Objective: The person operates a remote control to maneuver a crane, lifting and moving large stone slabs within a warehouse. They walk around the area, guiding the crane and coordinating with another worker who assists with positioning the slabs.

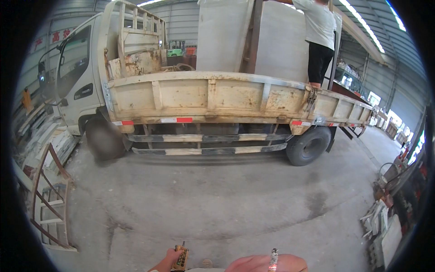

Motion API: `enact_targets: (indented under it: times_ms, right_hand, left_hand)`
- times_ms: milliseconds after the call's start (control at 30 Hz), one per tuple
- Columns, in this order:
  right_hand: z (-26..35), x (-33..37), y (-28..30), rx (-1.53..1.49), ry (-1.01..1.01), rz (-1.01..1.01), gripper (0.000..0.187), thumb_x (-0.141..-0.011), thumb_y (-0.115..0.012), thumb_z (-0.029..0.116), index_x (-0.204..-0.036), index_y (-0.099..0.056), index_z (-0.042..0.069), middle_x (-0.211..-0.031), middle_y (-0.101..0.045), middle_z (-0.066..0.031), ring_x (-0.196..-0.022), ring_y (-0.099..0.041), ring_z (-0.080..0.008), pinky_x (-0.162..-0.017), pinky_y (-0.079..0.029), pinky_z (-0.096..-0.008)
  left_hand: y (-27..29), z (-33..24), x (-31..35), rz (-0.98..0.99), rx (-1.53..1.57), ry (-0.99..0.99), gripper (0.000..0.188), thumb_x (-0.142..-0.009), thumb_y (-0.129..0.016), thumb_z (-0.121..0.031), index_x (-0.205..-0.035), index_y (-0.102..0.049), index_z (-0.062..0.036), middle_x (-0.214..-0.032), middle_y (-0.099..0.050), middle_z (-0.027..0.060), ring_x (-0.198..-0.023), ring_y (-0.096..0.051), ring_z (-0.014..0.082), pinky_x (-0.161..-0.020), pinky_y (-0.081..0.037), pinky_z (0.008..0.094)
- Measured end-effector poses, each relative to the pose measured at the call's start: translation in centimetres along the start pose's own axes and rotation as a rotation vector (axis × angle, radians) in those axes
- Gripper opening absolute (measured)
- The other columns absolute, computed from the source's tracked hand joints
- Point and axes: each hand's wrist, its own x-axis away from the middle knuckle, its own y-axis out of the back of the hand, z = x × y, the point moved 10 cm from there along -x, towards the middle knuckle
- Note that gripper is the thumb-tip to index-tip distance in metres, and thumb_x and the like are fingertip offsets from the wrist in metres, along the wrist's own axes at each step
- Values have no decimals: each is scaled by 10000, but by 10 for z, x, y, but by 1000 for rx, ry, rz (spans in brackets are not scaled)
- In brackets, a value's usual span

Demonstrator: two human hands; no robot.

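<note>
At the lower edge, my left hand [170, 257] is closed round a yellow handheld remote control [181, 258] with dark buttons and a short stub at its top. My right hand [250, 264] lies to the right of it, low in front of my body, cut off by the picture's edge. A patterned bracelet [273, 260] circles that wrist. The fingers of this hand cannot be made out. Ahead stands a light-coloured flatbed truck [235, 100] with rusty side panels. Large pale slabs [283, 43] stand upright on its bed, with a brown upright post [251, 38] between them.
A person [320, 36] in a white shirt and black shorts stands on the truck bed, beside the slabs. A rusty metal frame [50, 208] leans at the left near stacked slab offcuts [50, 140]. Broken pieces [378, 222] lie at the right. A green forklift [176, 48] shows behind.
</note>
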Motion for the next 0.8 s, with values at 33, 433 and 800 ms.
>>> enact_targets:
  times_ms: [33, 433, 800]
  right_hand:
    - [-2, -1, 0, 2, 68, -7, 703, -837, -357, 608, -1209, -480, 24, -993, -578, -191, -807, -569, -313, -678, -448, -397]
    - [7, -3, -18, 16, 337, 25, 881, -763, -294, 744, -1303, -386, 54, -973, -550, -167, -807, -532, -287, -744, -409, -378]
    - [-308, 334, 185, -55, -514, -1602, 188, -805, -591, 127, -924, -569, -16, -765, -581, -70, -569, -554, -170, -524, -455, -258]
  left_hand:
    - [3, -1, 1, 19, -10, 1, 530, -682, -705, -355, -929, -607, 103, -797, -636, 141, -684, -619, 212, -614, -496, 349]
    - [-23, -6, 42, 185, 428, -64, 431, -761, -654, -291, -976, -583, 76, -820, -631, 109, -695, -608, 160, -601, -494, 308]
    - [26, -34, 112, 185, 793, -149, 343, -807, -607, -202, -988, -539, 81, -847, -612, 115, -703, -606, 176, -630, -506, 309]
